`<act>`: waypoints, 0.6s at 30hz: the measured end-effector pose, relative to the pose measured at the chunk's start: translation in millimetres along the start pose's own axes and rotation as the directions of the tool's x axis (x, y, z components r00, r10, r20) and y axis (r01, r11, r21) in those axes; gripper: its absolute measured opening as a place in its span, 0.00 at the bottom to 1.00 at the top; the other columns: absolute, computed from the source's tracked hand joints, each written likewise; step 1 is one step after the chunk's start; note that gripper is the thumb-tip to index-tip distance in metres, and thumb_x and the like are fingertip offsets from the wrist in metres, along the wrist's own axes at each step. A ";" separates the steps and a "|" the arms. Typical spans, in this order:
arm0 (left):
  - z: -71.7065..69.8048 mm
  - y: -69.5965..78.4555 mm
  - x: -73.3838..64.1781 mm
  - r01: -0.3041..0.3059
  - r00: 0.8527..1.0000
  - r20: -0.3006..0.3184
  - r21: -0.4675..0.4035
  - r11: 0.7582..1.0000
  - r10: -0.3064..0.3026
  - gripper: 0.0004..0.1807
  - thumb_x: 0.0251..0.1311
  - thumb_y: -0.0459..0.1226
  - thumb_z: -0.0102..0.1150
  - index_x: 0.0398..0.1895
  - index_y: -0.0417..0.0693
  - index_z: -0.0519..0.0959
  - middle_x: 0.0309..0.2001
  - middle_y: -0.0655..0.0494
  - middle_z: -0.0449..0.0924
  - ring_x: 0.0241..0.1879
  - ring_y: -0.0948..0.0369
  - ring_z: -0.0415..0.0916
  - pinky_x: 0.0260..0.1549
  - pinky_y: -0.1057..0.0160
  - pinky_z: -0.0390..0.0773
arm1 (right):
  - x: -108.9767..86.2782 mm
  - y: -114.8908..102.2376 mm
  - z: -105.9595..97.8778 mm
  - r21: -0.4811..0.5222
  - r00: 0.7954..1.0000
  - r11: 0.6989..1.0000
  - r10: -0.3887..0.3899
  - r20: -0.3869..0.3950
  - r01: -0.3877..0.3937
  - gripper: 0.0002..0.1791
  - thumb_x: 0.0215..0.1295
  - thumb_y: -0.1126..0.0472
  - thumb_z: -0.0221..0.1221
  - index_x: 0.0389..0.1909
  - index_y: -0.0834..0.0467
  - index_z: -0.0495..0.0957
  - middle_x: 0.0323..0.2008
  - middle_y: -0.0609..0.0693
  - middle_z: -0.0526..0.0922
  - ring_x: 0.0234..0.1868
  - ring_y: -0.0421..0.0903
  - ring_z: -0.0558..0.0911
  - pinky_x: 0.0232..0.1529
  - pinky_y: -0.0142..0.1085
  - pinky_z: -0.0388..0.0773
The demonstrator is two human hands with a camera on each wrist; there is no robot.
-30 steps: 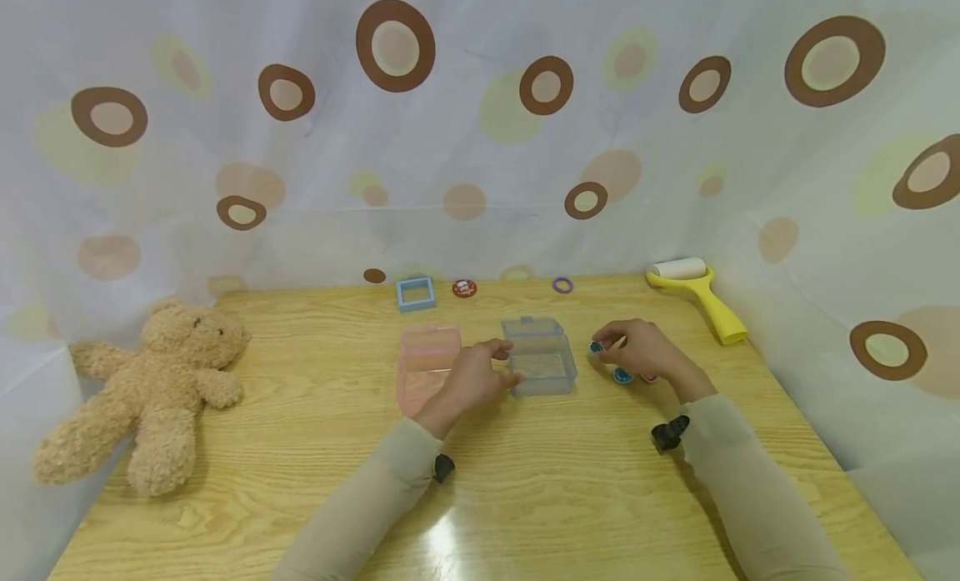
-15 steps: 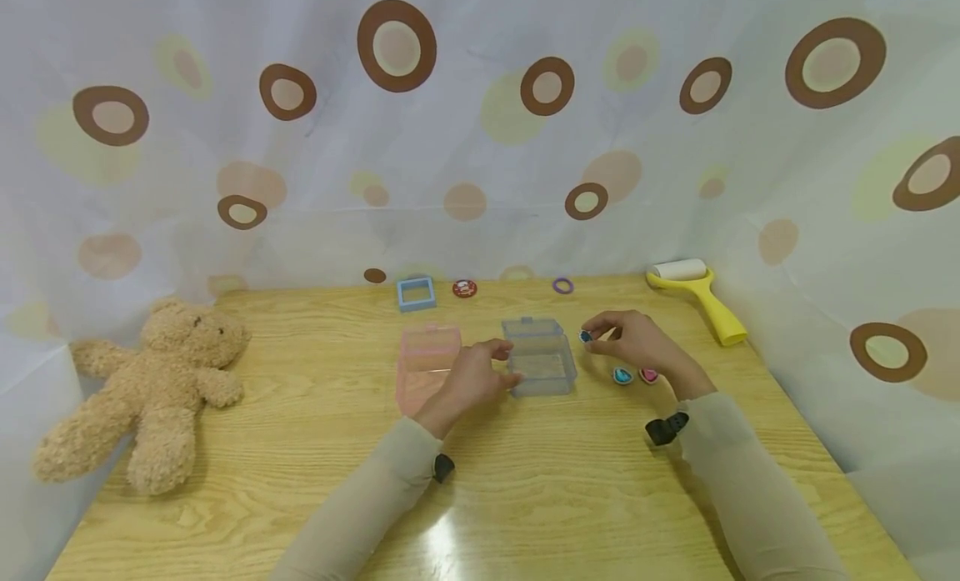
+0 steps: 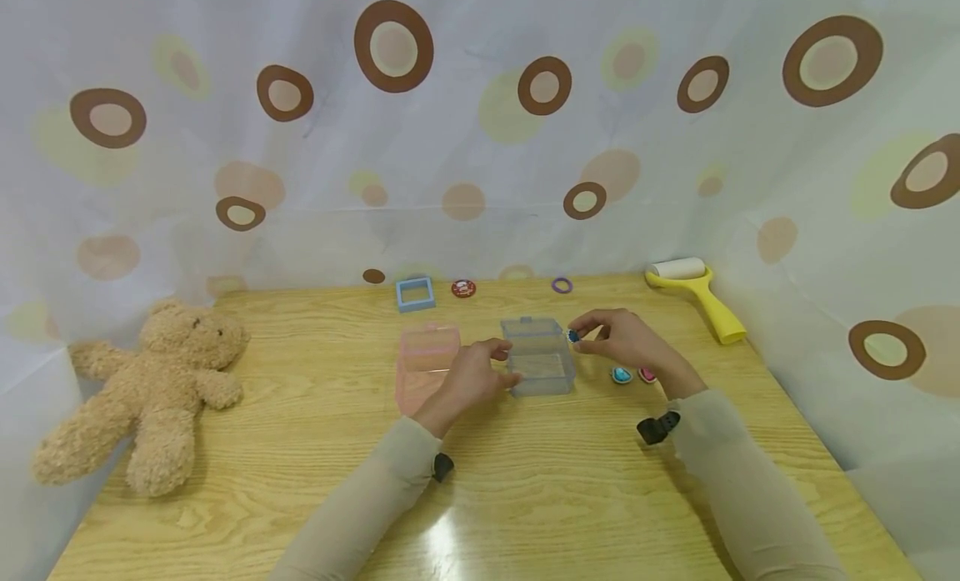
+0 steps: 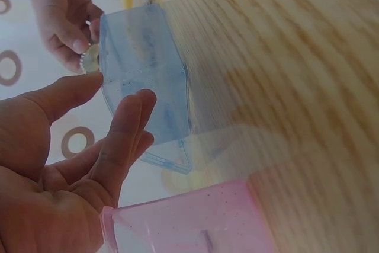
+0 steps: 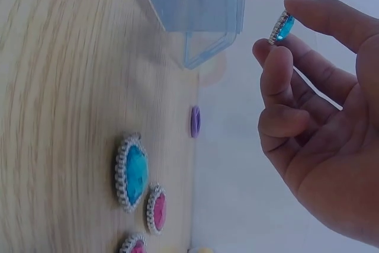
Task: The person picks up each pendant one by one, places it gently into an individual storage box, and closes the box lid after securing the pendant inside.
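Observation:
My right hand (image 3: pixel 630 346) pinches a blue gem in a silver beaded setting (image 5: pixel 284 26) between thumb and fingertips. It holds the gem at the right rim of a clear bluish plastic box (image 3: pixel 543 387), whose lid is folded back. Against that box's left side, my left hand (image 3: pixel 468 379) rests thumb and fairly straight fingers. Left of it stands a clear pink box (image 3: pixel 418 391), also with its lid back, partly hidden by the left hand. Below the right hand lie another blue gem (image 3: pixel 621 375) and a pink gem (image 3: pixel 647 374); the right wrist view shows a second pink gem (image 5: pixel 136 245).
Along the back lie a light blue square frame (image 3: pixel 416 294), a red round piece (image 3: pixel 463 288) and a purple ring (image 3: pixel 562 286). A yellow-handled lint roller (image 3: pixel 705 302) lies at the back right. A teddy bear (image 3: pixel 161 389) occupies the table's left side.
The right hand has carried the blue gem up and leftward, from beside the other gems to the bluish box's rim. My left hand stays where it was.

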State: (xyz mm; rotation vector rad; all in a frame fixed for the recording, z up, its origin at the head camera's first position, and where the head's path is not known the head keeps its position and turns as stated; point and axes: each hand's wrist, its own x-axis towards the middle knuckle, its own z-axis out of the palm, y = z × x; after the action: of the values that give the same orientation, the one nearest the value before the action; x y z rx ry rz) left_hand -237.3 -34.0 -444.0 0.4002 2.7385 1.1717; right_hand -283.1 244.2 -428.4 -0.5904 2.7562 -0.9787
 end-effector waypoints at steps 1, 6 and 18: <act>0.1 -0.3 0.4 -0.001 1.000 0.001 0.002 1.000 0.001 0.30 0.58 0.42 0.71 0.63 0.42 0.76 0.55 0.45 0.84 0.61 0.44 0.76 0.59 0.50 0.77 | 0.7 -1.4 1.0 0.003 1.000 1.000 -0.002 0.004 0.002 0.19 0.66 0.51 0.65 0.55 0.51 0.81 0.47 0.51 0.84 0.36 0.55 0.83 0.33 0.37 0.77; -0.2 -1.1 1.4 -0.004 1.000 0.005 0.012 1.000 0.004 0.29 0.59 0.43 0.70 0.63 0.43 0.76 0.55 0.46 0.84 0.60 0.45 0.77 0.59 0.50 0.77 | 4.6 -9.8 6.6 0.026 1.000 1.000 0.005 0.027 -0.006 0.18 0.66 0.53 0.65 0.55 0.50 0.81 0.48 0.51 0.84 0.35 0.52 0.81 0.34 0.38 0.77; -0.9 0.5 1.4 0.013 1.000 0.019 0.017 1.000 -0.013 0.29 0.60 0.44 0.70 0.64 0.44 0.76 0.55 0.46 0.84 0.59 0.47 0.78 0.58 0.50 0.78 | 16.6 -11.1 23.8 -0.004 0.998 0.999 -0.041 0.056 0.041 0.16 0.65 0.55 0.65 0.53 0.50 0.83 0.45 0.48 0.86 0.45 0.47 0.82 0.46 0.41 0.77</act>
State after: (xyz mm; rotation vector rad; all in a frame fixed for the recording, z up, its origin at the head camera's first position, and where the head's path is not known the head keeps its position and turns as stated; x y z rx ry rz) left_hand -238.7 -33.9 -443.1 0.3929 2.7319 1.1364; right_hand -288.2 215.9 -440.0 -0.6671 2.7084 -0.9487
